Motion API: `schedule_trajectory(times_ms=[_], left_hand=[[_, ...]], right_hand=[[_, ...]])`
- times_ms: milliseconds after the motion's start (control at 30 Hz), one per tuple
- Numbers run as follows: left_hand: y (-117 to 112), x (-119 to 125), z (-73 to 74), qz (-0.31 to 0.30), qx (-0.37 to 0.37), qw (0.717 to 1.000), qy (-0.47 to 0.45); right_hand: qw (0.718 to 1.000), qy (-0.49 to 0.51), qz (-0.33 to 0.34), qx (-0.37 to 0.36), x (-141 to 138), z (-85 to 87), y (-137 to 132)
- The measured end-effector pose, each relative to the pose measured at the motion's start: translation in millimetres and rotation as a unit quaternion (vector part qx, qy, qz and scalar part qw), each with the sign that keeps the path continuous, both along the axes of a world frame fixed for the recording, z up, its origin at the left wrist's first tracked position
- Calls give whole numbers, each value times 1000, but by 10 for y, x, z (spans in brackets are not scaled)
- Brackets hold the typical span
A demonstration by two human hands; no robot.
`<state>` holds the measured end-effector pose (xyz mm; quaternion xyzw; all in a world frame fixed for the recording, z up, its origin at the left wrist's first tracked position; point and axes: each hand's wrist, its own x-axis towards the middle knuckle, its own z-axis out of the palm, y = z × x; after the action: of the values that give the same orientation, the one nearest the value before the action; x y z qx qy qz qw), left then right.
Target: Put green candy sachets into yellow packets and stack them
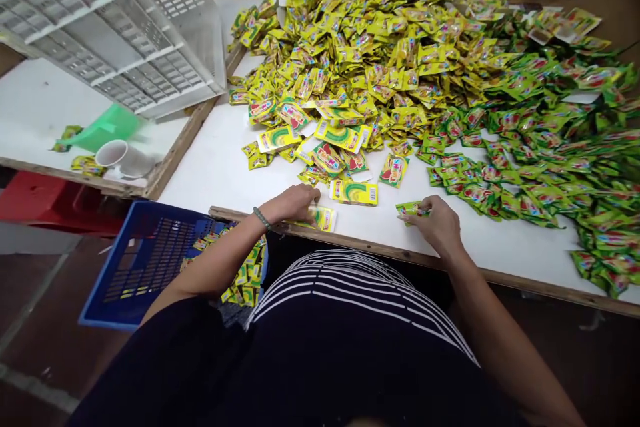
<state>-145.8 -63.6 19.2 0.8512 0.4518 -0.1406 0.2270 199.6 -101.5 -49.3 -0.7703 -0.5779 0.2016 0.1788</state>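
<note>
My left hand (296, 201) is at the table's front edge, its fingers curled over a small yellow cardboard box (324, 219) that lies flat there. The palm hides part of this box. Further right, my right hand (441, 223) pinches a green candy packet (409, 208) between thumb and fingers, just above the white tabletop. Between my hands lies another yellow box (354, 192) with a green curved print. A red-and-green packet (393, 170) rests flat behind it. More boxes, such as one yellow box (343, 137), lie beside the packets.
A large heap of yellow packets (370, 47) covers the back of the table, with green packets (520, 173) spread along the right. On the left stand a white crate (200, 47), a green scoop (107, 128) and a white cup (131, 159). Below is a blue basket (137, 240) holding yellow boxes.
</note>
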Motion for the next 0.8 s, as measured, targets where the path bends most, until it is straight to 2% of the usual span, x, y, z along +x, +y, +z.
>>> schedule_trajectory(times_ms=[100,167,200,233,267,333,367,400,433,467,500,567,633,700,800], left_hand=[[-38,-62,-6,39,-3,998,-48],[-86,-86,-27,110,2,984,-143],[-117,-80,-51,164,-7,963,-212],[-153,-58,-83,223,-33,930,-291],[-192,-16,-123,282,-76,881,-372],[-276,117,-206,373,-191,755,-505],[-319,199,-238,399,-241,698,-544],[-361,280,-259,412,-273,659,-567],[-402,354,-265,415,-283,644,-577],[-439,412,-258,407,-270,653,-578],[-472,450,-238,389,-241,684,-568],[-520,456,-181,342,-156,765,-523],[-541,379,-132,316,-94,822,-464],[-537,258,-119,328,-72,844,-418],[-506,96,-165,355,-68,857,-368]], right_hand=[[999,35,-15,21,-68,-25,-97],[998,54,-22,28,-101,-15,-150],[996,80,-30,32,-133,8,-168],[991,125,-37,37,-183,45,-180],[980,191,-41,42,-257,95,-184],[936,346,-29,49,-476,216,-168],[910,411,-14,53,-614,277,-150],[889,455,3,53,-760,329,-127],[876,479,19,49,-906,368,-103],[869,491,35,45,-1042,391,-79],[868,492,48,42,-1161,399,-55],[876,476,69,42,-1333,380,-11],[880,464,91,43,-1420,349,40],[875,469,109,41,-1456,342,103],[863,491,104,47,-1490,390,214]])
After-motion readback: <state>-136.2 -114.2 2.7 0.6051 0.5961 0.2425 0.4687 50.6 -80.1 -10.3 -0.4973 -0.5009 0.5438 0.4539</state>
